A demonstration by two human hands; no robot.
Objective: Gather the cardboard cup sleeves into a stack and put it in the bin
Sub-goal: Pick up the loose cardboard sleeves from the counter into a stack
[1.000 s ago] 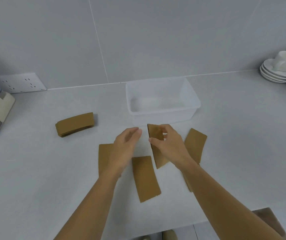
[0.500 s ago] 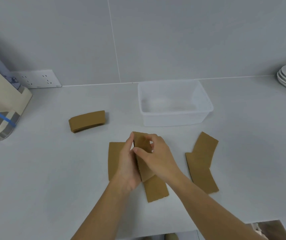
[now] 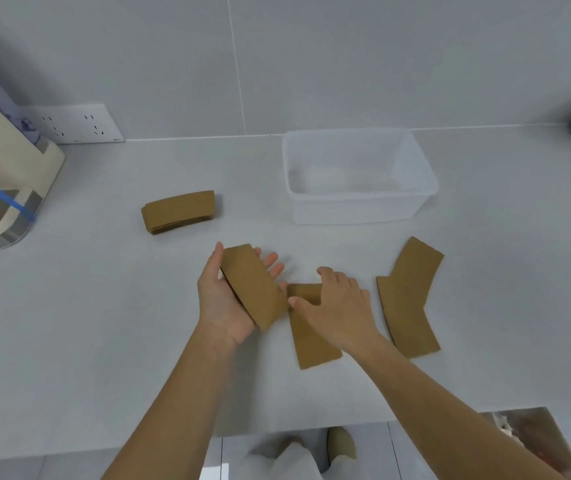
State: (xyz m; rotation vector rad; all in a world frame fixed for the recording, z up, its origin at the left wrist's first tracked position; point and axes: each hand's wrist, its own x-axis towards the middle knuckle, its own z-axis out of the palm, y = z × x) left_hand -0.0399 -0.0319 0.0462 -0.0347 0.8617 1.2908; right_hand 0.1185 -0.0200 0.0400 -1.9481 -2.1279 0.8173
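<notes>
a small pile of brown cardboard cup sleeves [image 3: 178, 212] lies left on the pale grey counter [image 3: 87, 323]. the left hand [image 3: 228, 299] cups a few flat sleeves [image 3: 254, 287] (thumb along one edge). the right hand [image 3: 337, 306] presses, fingers spread, on a lone flat sleeve [image 3: 311, 344]. two overlapping sleeves [image 3: 408, 296] lie right, before the clear plastic bin [image 3: 358, 211].

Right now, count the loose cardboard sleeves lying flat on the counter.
3: one under the right hand, and two overlapping to its right, a nearer sleeve and a farther sleeve. The left hand holds more; the far stack may hide several.
</notes>
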